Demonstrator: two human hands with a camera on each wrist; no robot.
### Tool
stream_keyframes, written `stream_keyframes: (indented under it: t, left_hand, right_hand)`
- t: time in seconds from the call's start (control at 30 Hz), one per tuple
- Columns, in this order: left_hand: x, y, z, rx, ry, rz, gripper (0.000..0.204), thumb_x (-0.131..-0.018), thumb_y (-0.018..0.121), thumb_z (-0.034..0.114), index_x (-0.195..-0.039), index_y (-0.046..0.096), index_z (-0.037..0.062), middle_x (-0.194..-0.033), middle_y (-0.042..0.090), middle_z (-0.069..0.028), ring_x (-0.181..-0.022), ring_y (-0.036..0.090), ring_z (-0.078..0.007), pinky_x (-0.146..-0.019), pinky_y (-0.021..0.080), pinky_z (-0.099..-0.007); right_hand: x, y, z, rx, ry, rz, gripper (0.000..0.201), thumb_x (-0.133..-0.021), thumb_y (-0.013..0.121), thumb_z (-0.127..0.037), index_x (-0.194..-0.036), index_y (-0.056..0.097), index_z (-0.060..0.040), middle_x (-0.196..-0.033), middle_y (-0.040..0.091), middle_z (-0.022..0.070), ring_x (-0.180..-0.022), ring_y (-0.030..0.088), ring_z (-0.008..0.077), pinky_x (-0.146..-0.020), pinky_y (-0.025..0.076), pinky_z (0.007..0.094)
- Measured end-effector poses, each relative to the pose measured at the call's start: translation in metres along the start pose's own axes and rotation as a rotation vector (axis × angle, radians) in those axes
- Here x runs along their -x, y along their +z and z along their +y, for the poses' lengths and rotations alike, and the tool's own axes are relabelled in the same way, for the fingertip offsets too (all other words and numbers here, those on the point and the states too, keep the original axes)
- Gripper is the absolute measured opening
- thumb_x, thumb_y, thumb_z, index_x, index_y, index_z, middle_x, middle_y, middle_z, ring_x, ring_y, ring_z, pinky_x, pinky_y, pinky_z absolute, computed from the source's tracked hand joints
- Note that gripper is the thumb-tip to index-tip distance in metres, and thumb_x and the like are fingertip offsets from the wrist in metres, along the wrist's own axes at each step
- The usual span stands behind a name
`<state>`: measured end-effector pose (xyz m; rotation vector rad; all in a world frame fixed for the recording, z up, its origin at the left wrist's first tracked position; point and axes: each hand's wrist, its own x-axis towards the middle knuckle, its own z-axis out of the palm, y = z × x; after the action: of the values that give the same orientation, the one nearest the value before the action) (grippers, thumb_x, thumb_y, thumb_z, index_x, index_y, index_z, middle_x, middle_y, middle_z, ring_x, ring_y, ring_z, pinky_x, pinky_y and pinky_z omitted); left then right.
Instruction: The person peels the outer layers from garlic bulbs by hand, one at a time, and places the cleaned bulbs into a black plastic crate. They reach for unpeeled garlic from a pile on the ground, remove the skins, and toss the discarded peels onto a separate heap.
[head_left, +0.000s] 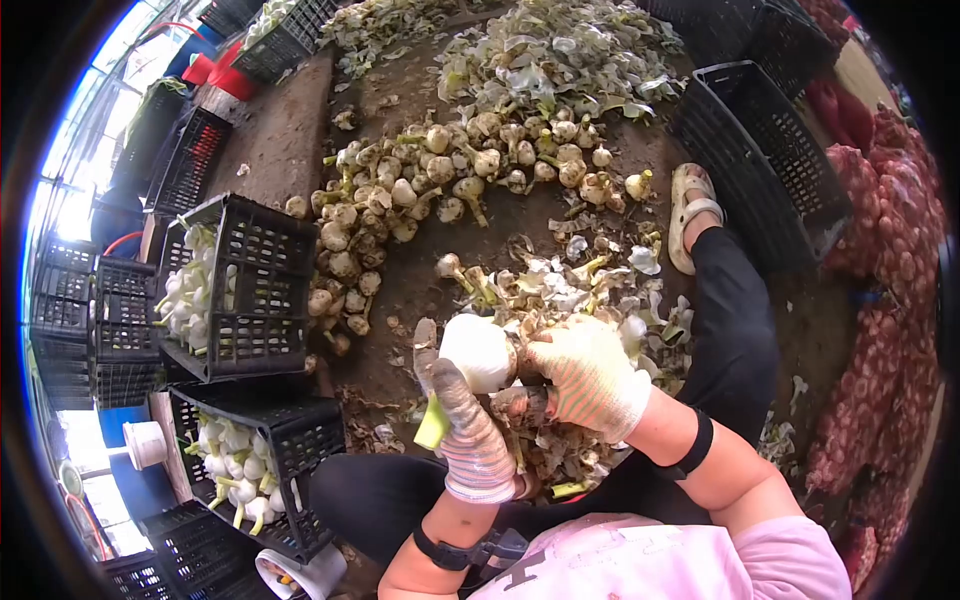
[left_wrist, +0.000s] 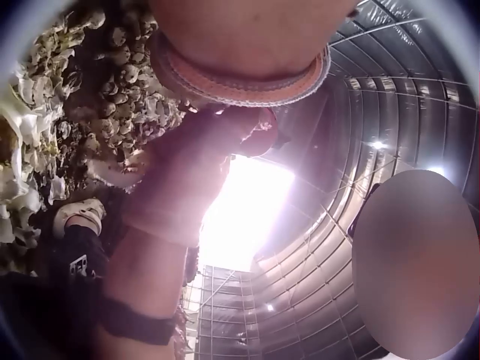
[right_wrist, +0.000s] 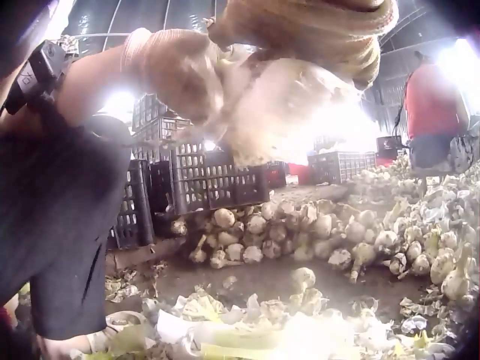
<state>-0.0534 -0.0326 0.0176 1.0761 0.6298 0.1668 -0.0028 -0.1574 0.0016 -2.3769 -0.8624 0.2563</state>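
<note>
In the head view a big white garlic bulb (head_left: 478, 352) lies in my gloved left hand (head_left: 468, 430), fingers along its left side. Its cut green stem (head_left: 432, 425) sticks out below, beside the thumb. My gloved right hand (head_left: 590, 375) is at the bulb's brown root end (head_left: 522, 362), fingers curled there; what they pinch is mostly hidden. The right wrist view shows the bulb (right_wrist: 281, 101) close up, between the two gloves and blurred. Peeled skins and leaves (head_left: 570, 285) lie on the ground under both hands.
Unpeeled garlic (head_left: 400, 190) curves in a heap ahead. Black crates (head_left: 265, 285) with white bulbs stand left. A black crate (head_left: 760, 150) and red net sacks (head_left: 880, 300) are on the right. A leaf pile (head_left: 560, 60) lies at the back; another person (right_wrist: 435, 109) is there.
</note>
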Motion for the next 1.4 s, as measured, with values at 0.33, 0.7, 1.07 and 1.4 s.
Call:
stream_keyframes:
  t: [0.33,0.7,1.07,1.4]
  left_hand:
    - [-0.021,-0.02,-0.003,0.307,-0.143,-0.191,0.06,-0.087,0.054,0.054,-0.127,0.047,0.0083,-0.1,0.058,-0.007,-0.096,0.058,-0.0229,-0.085,0.049,-0.0351]
    - [-0.016,-0.036,-0.017,0.039,0.194,-0.301,0.077,-0.081,0.059,0.06,-0.132,0.042,0.0046,-0.121,0.054,-0.0087,-0.107,0.055,-0.0203,-0.088,0.051,-0.0364]
    - [-0.038,-0.15,0.072,0.886,0.473,-0.216,0.061,-0.087,0.052,0.031,-0.131,0.039,-0.0081,-0.132,0.048,-0.0229,-0.124,0.045,-0.0376,-0.105,0.037,-0.0522]
    - [-0.233,-0.111,-0.04,-0.915,0.433,-0.285,0.021,-0.08,0.062,0.002,-0.099,0.068,0.0081,-0.127,0.052,-0.0103,-0.115,0.052,-0.0239,-0.098,0.042,-0.0342]
  right_hand:
    - [-0.002,-0.001,0.038,-0.678,0.149,0.178,0.012,-0.084,0.062,-0.017,-0.082,0.067,-0.0067,-0.064,0.06,0.0079,-0.062,0.06,0.0188,-0.057,0.048,0.031]
    - [0.003,0.029,-0.002,-1.438,0.319,0.108,0.029,-0.086,0.059,-0.013,-0.11,0.058,0.0022,-0.096,0.064,0.0056,-0.089,0.059,0.0115,-0.08,0.049,0.0272]
    - [0.004,0.032,0.006,-1.529,0.512,-0.016,0.024,-0.09,0.048,-0.008,-0.113,0.054,-0.0012,-0.089,0.06,0.0041,-0.07,0.055,0.0117,-0.065,0.047,0.0254]
    - [0.008,0.014,0.008,-0.171,-0.03,-0.521,0.022,-0.077,0.061,-0.02,-0.096,0.063,-0.0088,-0.089,0.059,0.0138,-0.085,0.059,0.0329,-0.075,0.046,0.0445]
